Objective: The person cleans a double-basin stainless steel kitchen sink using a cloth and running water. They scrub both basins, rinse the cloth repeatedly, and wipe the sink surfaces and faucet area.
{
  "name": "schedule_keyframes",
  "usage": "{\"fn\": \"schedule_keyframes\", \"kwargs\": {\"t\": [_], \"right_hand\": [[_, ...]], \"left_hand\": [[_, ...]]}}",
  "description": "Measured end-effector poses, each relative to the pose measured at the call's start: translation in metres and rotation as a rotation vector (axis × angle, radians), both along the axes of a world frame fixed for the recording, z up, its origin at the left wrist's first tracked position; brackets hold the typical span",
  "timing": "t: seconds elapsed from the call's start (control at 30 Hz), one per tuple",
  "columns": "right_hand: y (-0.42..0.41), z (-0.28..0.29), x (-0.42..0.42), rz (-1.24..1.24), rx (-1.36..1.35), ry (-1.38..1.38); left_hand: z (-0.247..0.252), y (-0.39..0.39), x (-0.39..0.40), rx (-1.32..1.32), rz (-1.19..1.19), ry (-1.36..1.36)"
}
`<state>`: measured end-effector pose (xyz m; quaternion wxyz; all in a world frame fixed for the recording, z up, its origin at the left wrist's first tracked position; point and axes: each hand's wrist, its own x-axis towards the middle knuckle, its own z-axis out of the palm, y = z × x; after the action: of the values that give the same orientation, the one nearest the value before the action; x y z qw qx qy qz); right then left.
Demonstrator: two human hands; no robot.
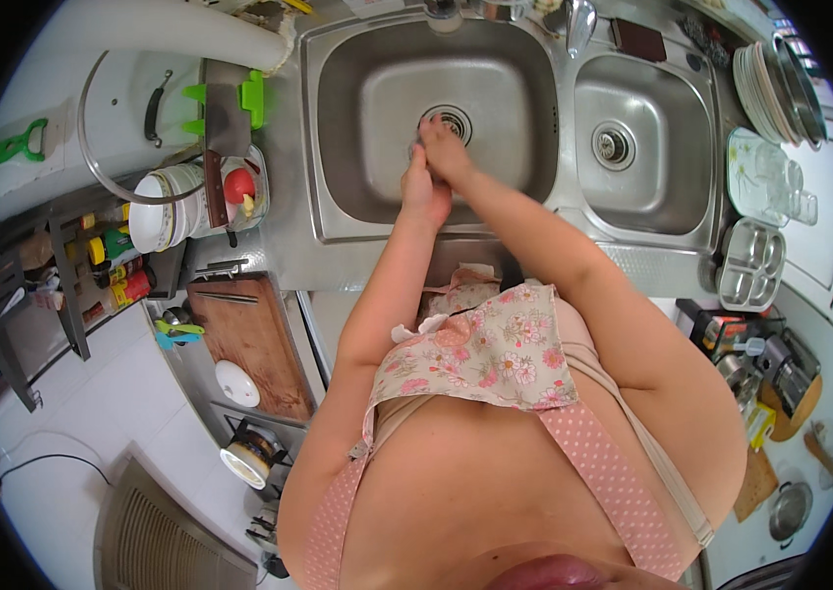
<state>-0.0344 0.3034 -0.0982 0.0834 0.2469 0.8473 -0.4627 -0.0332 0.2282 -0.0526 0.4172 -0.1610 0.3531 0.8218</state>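
Note:
My left hand (425, 193) and my right hand (449, 153) are together over the large stainless steel sink basin (357, 162), near its drain strainer (454, 127). The right hand lies across the left one, its fingers stretched towards the drain. A small greyish patch shows at the fingers of the left hand; whether it is a thing between the hands cannot be made out. The palms and part of the left fingers are hidden. The faucet (580, 28) stands behind the sink, to the right of the large basin.
A smaller basin (648, 199) adjoins on the right, with stacked plates (759, 92) and a divided steel tray (752, 265) beyond. To the left are stacked bowls (158, 210), a cleaver (227, 122) in a green holder, a pot lid (92, 147) and a wooden cutting board (254, 339).

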Motion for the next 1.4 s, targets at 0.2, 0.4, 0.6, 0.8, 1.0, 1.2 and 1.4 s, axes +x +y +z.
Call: {"fn": "schedule_keyframes", "kwargs": {"t": [0.2, 0.4, 0.6, 0.8, 1.0, 1.2, 1.4], "right_hand": [[-0.047, 0.01, 0.019, -0.096, -0.249, 0.495], [-0.01, 0.011, 0.0, 0.292, 0.208, 0.145], [-0.035, -0.011, 0.002, 0.017, -0.042, 0.263], [-0.065, 0.0, 0.019, -0.176, 0.058, 0.48], [-0.016, 0.024, 0.007, -0.254, -0.366, 0.132], [-0.05, 0.034, 0.018, -0.033, -0.157, 0.284], [-0.011, 0.023, 0.001, 0.094, 0.145, 0.041]], "left_hand": [[0.004, -0.016, -0.026, -0.153, 0.087, 0.023], [0.019, -0.013, -0.002, -0.135, -0.066, 0.106], [0.014, -0.016, -0.008, -0.14, -0.084, 0.15], [0.013, -0.018, -0.024, -0.184, -0.055, 0.033], [0.012, -0.01, 0.001, -0.038, -0.106, 0.108], [0.007, -0.027, -0.023, -0.164, -0.006, 0.098], [0.03, -0.006, 0.003, -0.178, -0.096, 0.025]]}}
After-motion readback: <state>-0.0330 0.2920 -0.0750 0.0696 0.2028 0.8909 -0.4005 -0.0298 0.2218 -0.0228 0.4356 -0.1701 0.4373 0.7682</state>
